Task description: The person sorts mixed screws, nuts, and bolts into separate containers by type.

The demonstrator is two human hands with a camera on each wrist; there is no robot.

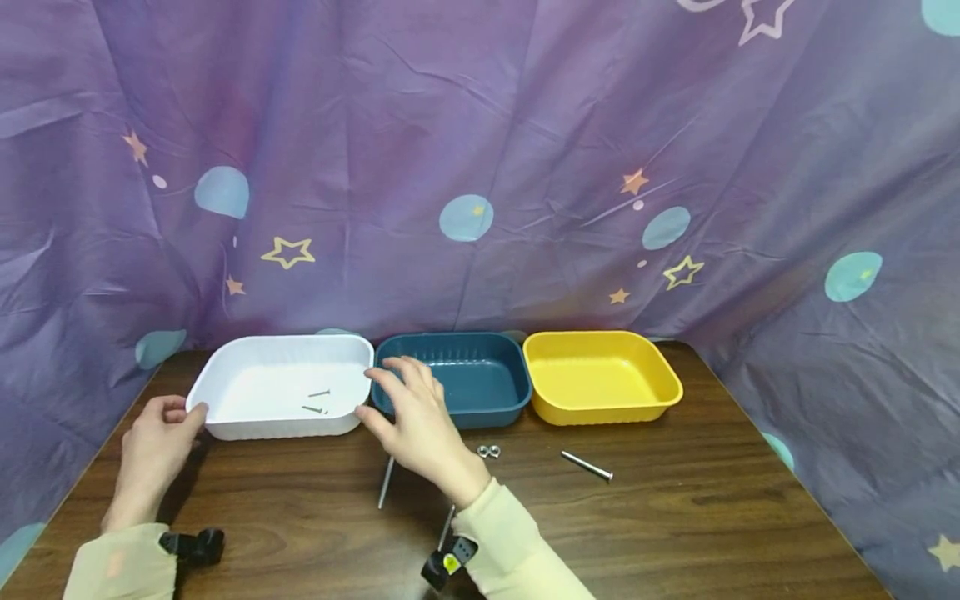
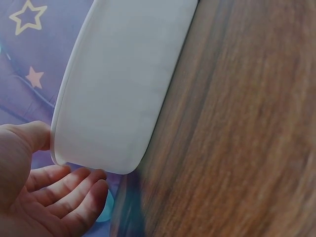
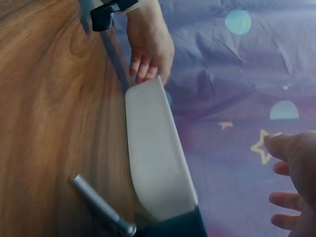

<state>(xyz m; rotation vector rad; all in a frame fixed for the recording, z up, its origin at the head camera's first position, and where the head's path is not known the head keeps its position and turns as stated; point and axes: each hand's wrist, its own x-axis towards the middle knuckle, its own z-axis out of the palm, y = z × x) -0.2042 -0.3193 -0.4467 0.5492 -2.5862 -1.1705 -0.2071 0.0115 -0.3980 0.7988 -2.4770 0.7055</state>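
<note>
A white plastic bin (image 1: 281,427) stands at the left of a row of three. My left hand (image 1: 153,454) holds its left front corner, thumb at the rim (image 2: 55,143) and fingertips against the outer end wall. Two small screws (image 1: 319,393) lie inside on the bin's floor, toward the right. Over the joint between the white and blue bins hovers my right hand (image 1: 420,421), fingers spread and slightly bent, holding nothing. In the right wrist view, the right hand (image 3: 298,173) shows apart from the white bin (image 3: 155,148).
A dark blue bin (image 1: 491,418) and a yellow bin (image 1: 600,415) continue the row. In front lie two nuts (image 1: 488,451), a long bolt (image 1: 587,465) at right, another bolt (image 1: 386,483) below my right hand, and a third (image 1: 446,527) partly hidden by the right wrist camera.
</note>
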